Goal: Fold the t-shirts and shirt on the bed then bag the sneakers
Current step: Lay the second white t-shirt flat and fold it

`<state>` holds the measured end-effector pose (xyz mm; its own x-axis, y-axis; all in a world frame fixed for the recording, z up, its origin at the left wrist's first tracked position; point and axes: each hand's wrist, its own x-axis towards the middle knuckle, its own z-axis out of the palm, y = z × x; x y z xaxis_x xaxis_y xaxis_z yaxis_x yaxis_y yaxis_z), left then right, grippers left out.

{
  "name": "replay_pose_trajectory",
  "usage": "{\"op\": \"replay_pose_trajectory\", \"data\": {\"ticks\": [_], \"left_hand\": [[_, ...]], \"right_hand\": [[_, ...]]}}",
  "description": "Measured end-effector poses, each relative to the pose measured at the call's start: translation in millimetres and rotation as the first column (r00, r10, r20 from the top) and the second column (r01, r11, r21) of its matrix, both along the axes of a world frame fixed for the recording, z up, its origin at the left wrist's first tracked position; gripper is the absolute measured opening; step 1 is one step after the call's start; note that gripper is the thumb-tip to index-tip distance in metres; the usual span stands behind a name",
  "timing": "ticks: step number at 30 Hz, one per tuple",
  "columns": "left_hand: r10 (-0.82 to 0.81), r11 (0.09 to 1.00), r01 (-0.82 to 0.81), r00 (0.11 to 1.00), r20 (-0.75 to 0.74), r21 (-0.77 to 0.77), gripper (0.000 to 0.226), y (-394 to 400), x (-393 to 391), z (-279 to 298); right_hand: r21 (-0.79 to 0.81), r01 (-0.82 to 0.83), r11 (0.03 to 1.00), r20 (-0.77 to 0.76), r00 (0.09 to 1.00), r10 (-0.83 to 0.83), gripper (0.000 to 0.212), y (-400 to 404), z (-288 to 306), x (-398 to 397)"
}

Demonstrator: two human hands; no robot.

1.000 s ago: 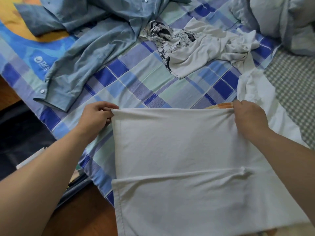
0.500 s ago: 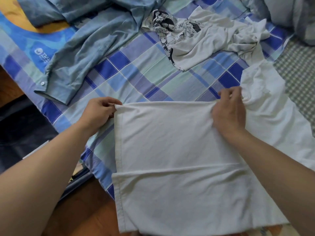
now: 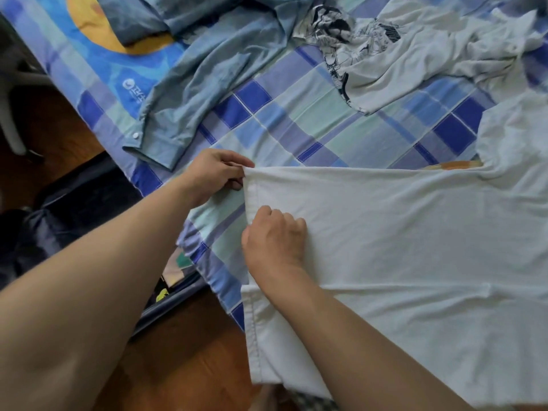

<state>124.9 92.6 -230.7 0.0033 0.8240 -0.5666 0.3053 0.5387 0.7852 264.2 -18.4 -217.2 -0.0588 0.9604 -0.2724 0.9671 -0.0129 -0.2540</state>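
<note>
Head view: the left hand (image 3: 215, 173) pinches the white t-shirt (image 3: 400, 232) at its far hem corner. The right hand (image 3: 274, 241), fingers curled, grips the same hem edge just nearer the person.

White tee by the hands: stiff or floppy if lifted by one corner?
Probably floppy: the white tee creases and drapes over the bed edge. Likely light, since the left hand holds its corner with a pinch. It would probably sag and unfold, so support both corners.

The checked bed (image 3: 284, 126) carries a blue shirt (image 3: 213, 63), a printed t-shirt (image 3: 394, 63), and a white t-shirt (image 3: 415, 232), apparently half-folded.
</note>
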Motion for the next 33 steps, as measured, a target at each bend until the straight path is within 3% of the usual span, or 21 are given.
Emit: {"op": "replay_pose_trajectory", "data": {"ticks": [3, 7, 11, 14, 16, 19, 20, 22, 25, 29, 31, 33], "left_hand": [[-0.01, 1.0, 0.01, 1.0, 0.004, 0.024, 0.027, -0.9, -1.7, -1.8], [-0.022, 0.998, 0.025, 0.998, -0.052, 0.062, 0.035, 0.2, -2.8, -8.6], [-0.01, 0.993, 0.015, 0.999, -0.049, 0.116, 0.043, -4.2, -2.3, -18.8], [-0.084, 0.956, 0.168, 0.942, -0.325, 0.239, 0.037, -10.5, 2.5, -26.0], [-0.165, 0.893, 0.366, 0.806, -0.568, 0.26, 0.03, -16.6, 10.0, -26.6], [-0.149, 0.817, 0.539, 0.539, -0.829, 0.203, 0.021, -29.1, 32.1, -15.8], [-0.092, 0.792, 0.561, 0.502, -0.86, 0.243, 0.02, -34.2, 46.4, -10.9], [-0.025, 0.683, 0.631, 0.523, -0.852, 0.367, 0.021, -43.5, 86.0, -1.2], [-0.064, 0.534, 0.704, 0.587, -0.807, 0.469, 0.021, -38.3, 156.1, -4.5], [-0.156, 0.53, 0.729, 0.585, -0.796, 0.433, 0.017, -6.5, 216.3, -17.2], [-0.187, 0.524, 0.76, 0.542, -0.819, 0.383, 0.015, 3.2, 230.9, -20.3], [-0.212, 0.585, 0.756, 0.493, -0.844, 0.294, 0.015, 5.9, 237.3, -19.8]], "right_hand": [[0.01, -0.033, 0.999, -0.068, 0.997, 0.034, 0.009, -4.0, 5.5, -1.8], [0.29, -0.092, 0.953, -0.091, 0.988, 0.123, 0.012, -14.5, -2.2, -7.2], [0.267, -0.18, 0.947, 0.014, 0.983, 0.183, 0.022, -13.6, -25.1, -3.0], [0.221, -0.269, 0.937, -0.151, 0.94, 0.305, 0.012, -11.0, -25.2, 10.6], [0.238, -0.247, 0.939, -0.284, 0.907, 0.31, 0.018, -2.8, -14.4, 49.7], [0.348, -0.031, 0.937, -0.205, 0.973, 0.108, 0.029, 17.9, -4.8, 155.0], [0.347, 0.048, 0.937, -0.14, 0.99, 0.001, 0.032, 25.3, -1.1, 196.5], [0.316, 0.147, 0.937, -0.033, 0.989, -0.144, 0.034, 42.0, 10.2, 271.5], [0.263, 0.139, 0.955, 0.076, 0.984, -0.164, 0.029, 76.3, 23.1, 349.3], [0.209, 0.118, 0.971, 0.127, 0.981, -0.147, 0.032, 126.2, 15.6, 391.1], [0.174, 0.248, 0.953, 0.116, 0.956, -0.27, 0.042, 144.9, 9.4, 408.0], [0.132, 0.37, 0.92, 0.08, 0.921, -0.382, 0.046, 159.3, 6.4, 426.5]]}}
